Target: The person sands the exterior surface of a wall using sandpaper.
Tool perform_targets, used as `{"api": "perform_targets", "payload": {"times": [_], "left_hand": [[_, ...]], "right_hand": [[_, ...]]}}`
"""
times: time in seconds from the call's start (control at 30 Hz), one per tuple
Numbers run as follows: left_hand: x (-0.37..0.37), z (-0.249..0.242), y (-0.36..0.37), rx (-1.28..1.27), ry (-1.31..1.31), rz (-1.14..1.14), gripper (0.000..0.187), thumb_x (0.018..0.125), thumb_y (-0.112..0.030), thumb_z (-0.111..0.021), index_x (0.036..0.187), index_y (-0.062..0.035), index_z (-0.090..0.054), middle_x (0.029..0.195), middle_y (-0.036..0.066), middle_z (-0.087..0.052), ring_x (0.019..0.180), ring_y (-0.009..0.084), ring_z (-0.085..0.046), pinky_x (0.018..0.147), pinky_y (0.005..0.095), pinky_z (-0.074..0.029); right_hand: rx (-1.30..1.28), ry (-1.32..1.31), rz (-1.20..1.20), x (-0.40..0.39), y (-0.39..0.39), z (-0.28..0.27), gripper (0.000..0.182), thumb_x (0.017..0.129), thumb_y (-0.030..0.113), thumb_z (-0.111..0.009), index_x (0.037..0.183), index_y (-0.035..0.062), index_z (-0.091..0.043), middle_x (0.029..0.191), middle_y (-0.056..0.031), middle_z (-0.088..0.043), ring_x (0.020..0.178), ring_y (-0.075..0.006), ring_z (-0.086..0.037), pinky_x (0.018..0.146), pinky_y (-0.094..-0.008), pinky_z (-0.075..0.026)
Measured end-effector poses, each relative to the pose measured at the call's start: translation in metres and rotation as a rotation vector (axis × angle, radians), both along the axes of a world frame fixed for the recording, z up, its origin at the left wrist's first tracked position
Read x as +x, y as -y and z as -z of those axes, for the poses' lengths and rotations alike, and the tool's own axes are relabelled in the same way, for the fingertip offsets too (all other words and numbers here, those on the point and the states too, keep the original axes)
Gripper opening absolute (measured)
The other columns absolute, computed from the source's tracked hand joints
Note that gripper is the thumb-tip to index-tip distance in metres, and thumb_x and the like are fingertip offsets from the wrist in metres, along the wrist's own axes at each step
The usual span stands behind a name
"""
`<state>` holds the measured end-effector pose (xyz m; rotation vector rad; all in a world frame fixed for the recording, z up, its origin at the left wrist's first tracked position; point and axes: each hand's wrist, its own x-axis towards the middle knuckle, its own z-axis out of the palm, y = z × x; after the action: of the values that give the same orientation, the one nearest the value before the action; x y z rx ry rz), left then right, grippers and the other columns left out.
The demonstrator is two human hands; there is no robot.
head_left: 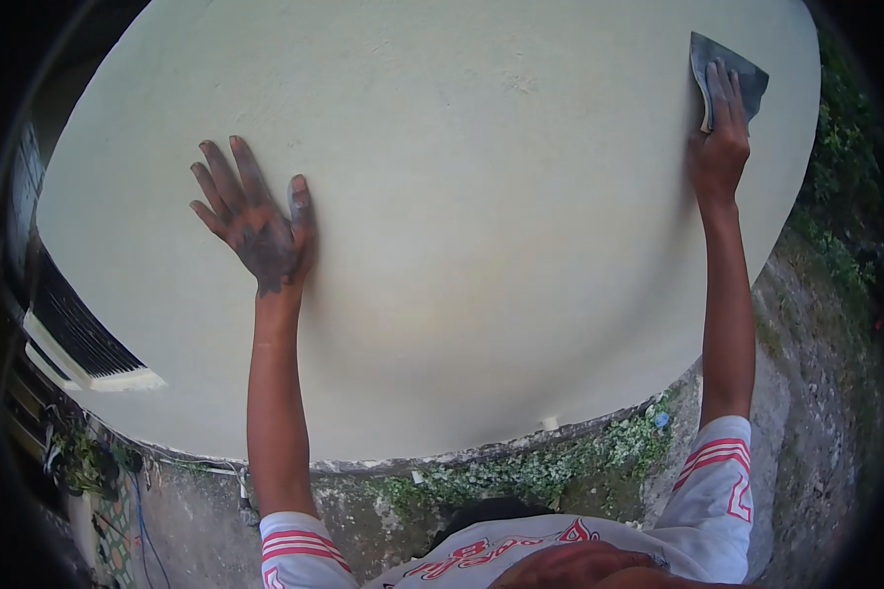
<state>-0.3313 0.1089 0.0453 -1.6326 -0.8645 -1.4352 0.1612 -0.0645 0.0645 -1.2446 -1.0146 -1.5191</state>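
A broad pale wall (481,245) fills most of the head view. My left hand (257,221) has its fingers spread and lies against the wall at the left, with dark smudges on its back. At the upper right, my right hand (722,137) presses a dark grey sheet (742,79), which looks like sandpaper, to the wall. Its fingers lie over the sheet, and the sheet's lighter edge shows beside them. The palm side of each hand is hidden.
A louvred opening (83,329) is at the wall's lower left. Low green plants (540,466) grow along the wall's base, above rough ground. Pipes (236,476) run near the bottom left. Dense foliage (845,187) stands beyond the right edge.
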Motion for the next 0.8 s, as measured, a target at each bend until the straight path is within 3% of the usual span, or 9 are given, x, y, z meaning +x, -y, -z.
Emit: {"api": "perform_targets", "payload": {"times": [0.13,0.17,0.3,0.4,0.43,0.53,0.67,0.8], "left_hand": [[0.001,0.006,0.002,-0.025,-0.021,-0.020,0.079,0.103,-0.054,-0.046,0.166,-0.0141,-0.018,0.172,0.019,-0.009,0.157,0.0444,-0.007,0.121,0.0682,-0.002],[0.001,0.005,0.003,-0.022,-0.037,-0.012,0.079,0.103,-0.054,-0.045,0.166,-0.0139,-0.019,0.172,0.019,-0.009,0.157,0.0452,-0.007,0.120,0.0688,-0.003],[-0.005,0.007,-0.001,0.019,-0.075,0.011,0.078,0.102,-0.056,-0.048,0.165,-0.0159,-0.025,0.171,0.019,-0.013,0.157,0.0452,-0.010,0.120,0.0697,-0.005],[-0.019,0.009,-0.009,0.059,-0.082,0.037,0.079,0.096,-0.059,-0.058,0.162,-0.0228,-0.035,0.170,0.016,-0.022,0.156,0.0446,-0.015,0.117,0.0734,-0.013],[-0.026,0.010,-0.009,0.063,-0.114,0.044,0.079,0.094,-0.061,-0.059,0.161,-0.0254,-0.037,0.169,0.012,-0.025,0.157,0.0419,-0.016,0.118,0.0718,-0.012],[-0.061,0.012,-0.019,0.066,-0.120,0.045,0.079,0.090,-0.066,-0.063,0.158,-0.0315,-0.042,0.168,0.004,-0.032,0.157,0.0356,-0.018,0.121,0.0675,-0.010],[-0.134,0.008,-0.044,0.087,-0.100,0.040,0.083,0.090,-0.067,-0.062,0.160,-0.0299,-0.038,0.169,0.006,-0.028,0.158,0.0378,-0.015,0.121,0.0682,-0.009],[-0.224,0.004,-0.070,0.061,-0.011,0.009,0.086,0.090,-0.067,-0.062,0.162,-0.0287,-0.034,0.171,0.007,-0.024,0.158,0.0390,-0.013,0.121,0.0685,-0.009]], "right_hand": [[0.031,-0.064,-0.048,0.014,0.010,0.038,0.082,0.072,-0.016,-0.055,0.147,0.0152,-0.055,0.150,-0.0048,-0.057,0.145,-0.0296,-0.046,0.118,-0.0434,-0.043],[0.058,0.002,-0.020,0.017,0.010,0.038,0.081,0.072,-0.013,-0.056,0.147,0.0175,-0.056,0.146,-0.0053,-0.060,0.137,-0.0308,-0.053,0.117,-0.0429,-0.043],[0.019,-0.061,-0.015,0.016,0.021,0.031,0.079,0.074,-0.010,-0.058,0.146,0.0218,-0.058,0.140,-0.0072,-0.062,0.125,-0.0326,-0.057,0.111,-0.0436,-0.045],[0.010,-0.043,0.081,0.024,0.018,0.012,0.075,0.081,-0.007,-0.058,0.149,0.0230,-0.055,0.142,-0.0118,-0.059,0.127,-0.0326,-0.055,0.111,-0.0446,-0.045],[0.001,-0.046,0.066,0.024,0.015,0.008,0.063,0.093,0.001,-0.057,0.152,0.0214,-0.052,0.145,-0.0170,-0.056,0.132,-0.0358,-0.053,0.113,-0.0447,-0.043],[0.023,-0.221,-0.065,0.001,-0.007,-0.009,0.054,0.099,0.008,-0.054,0.152,0.0162,-0.051,0.151,-0.0183,-0.052,0.141,-0.0387,-0.046,0.116,-0.0457,-0.040],[0.004,-0.131,-0.087,-0.075,-0.035,-0.024,0.054,0.099,0.010,-0.052,0.153,0.0115,-0.048,0.155,-0.0194,-0.048,0.147,-0.0399,-0.040,0.119,-0.0472,-0.036],[0.022,0.066,-0.068,-0.159,-0.081,-0.054,0.065,0.092,0.004,-0.050,0.156,0.0051,-0.041,0.159,-0.0185,-0.043,0.148,-0.0396,-0.037,0.122,-0.0478,-0.031]]}}
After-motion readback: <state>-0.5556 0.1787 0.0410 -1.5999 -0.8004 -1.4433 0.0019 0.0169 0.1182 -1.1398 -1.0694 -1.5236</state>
